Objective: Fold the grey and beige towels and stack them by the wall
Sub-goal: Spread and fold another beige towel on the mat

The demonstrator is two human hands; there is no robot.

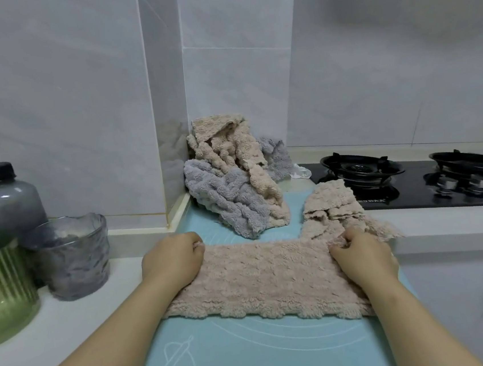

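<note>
Got the fluffy beige towel (268, 278) flat on my light blue silicone mat (252, 357) on the bench. Left hand (171, 261) fingers pinch its far left corner, right hand (361, 252) fingers grip the far right. Crumpled grey and beige towel pile (234, 180) sits by the wall.

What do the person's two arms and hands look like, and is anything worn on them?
Both forearms are bare: no sleeve shows up to the bottom edge of the picture. The left hand and the right hand wear no gloves. No watch, bracelet or ring shows on either wrist or on the visible fingers. The visible nails look short.
</note>
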